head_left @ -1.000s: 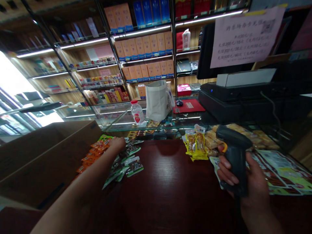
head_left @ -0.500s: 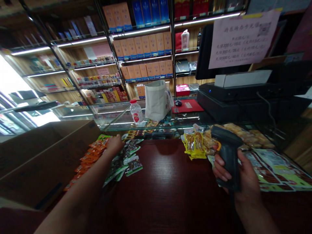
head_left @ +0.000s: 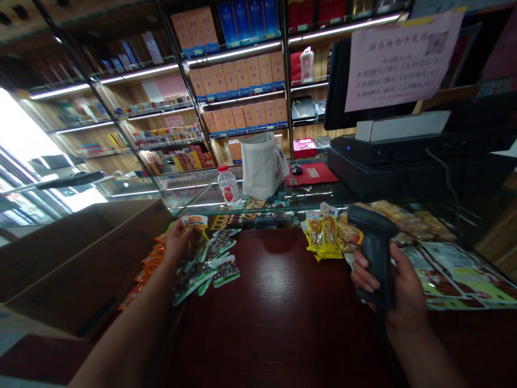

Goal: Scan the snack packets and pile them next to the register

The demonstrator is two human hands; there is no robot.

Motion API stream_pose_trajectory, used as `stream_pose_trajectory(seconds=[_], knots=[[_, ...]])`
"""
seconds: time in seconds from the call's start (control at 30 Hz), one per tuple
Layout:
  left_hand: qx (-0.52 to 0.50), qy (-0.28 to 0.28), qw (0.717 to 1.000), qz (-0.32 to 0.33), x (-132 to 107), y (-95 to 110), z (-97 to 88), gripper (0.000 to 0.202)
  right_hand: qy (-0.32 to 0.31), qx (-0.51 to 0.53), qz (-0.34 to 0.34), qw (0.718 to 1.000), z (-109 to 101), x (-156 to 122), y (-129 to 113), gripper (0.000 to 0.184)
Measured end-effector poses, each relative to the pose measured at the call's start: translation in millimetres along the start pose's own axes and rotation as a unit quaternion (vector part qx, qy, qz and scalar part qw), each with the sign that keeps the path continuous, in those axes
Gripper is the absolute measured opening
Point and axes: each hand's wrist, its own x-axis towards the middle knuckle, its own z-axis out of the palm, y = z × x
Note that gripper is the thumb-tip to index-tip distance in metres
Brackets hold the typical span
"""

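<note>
My left hand [head_left: 176,243] is closed on a small snack packet [head_left: 196,222] with a white and orange top and yellow edges, lifted at the far left of the counter. Just below it lie several dark packets with green edges [head_left: 217,268]. Orange packets [head_left: 152,260] sit in a row on the other side, partly behind my forearm. My right hand [head_left: 406,288] is wrapped round the handle of a black barcode scanner [head_left: 374,229], its head raised and facing left. Yellow-edged snack packets [head_left: 323,234] are left of the scanner.
An open cardboard box [head_left: 117,264] stands at the left. On the glass counter are a red-capped bottle [head_left: 228,187] and a white bag [head_left: 260,167]. Wrapped bakery-like packs [head_left: 404,221] and flat green-brown packets [head_left: 464,275] lie at right, before a black monitor [head_left: 337,86].
My left hand has drawn back slightly to the left and now shows a yellow-edged packet in it. My right hand keeps the scanner in nearly the same place.
</note>
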Motion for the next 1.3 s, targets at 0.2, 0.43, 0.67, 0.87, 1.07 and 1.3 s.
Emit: stream_pose_trajectory(seconds=[0.2, 0.43, 0.67, 0.87, 1.07, 1.3], knots=[[-0.192, 0.173, 0.965, 0.043, -19.5, 53.2, -2.9, 0.029, 0.001, -0.001, 0.006, 1.000, -1.3, 0.8, -0.6, 0.039], [-0.238, -0.174, 0.953, -0.069, -145.0, 125.8, 26.8, 0.027, 0.001, -0.001, -0.006, 1.000, 1.4, -1.1, -1.5, 0.038], [-0.451, -0.241, 0.709, -0.485, -198.9, 132.8, 81.5, 0.007, -0.014, 0.003, 0.007, 1.000, 0.9, -1.0, 1.0, 0.037], [-0.536, -0.207, 0.626, -0.527, -197.9, 136.4, 91.5, 0.060, -0.017, 0.002, 0.014, 1.000, 1.7, 1.0, 3.8, 0.038], [-0.509, -0.222, 0.637, -0.534, -201.9, 138.2, 95.3, 0.032, -0.026, -0.008, 0.009, 1.000, -1.1, 1.0, 4.8, 0.038], [-0.495, -0.318, 0.663, -0.463, -180.2, 131.3, 102.4, 0.039, -0.020, -0.023, 0.020, 0.999, 0.5, 0.6, 6.2, 0.038]])
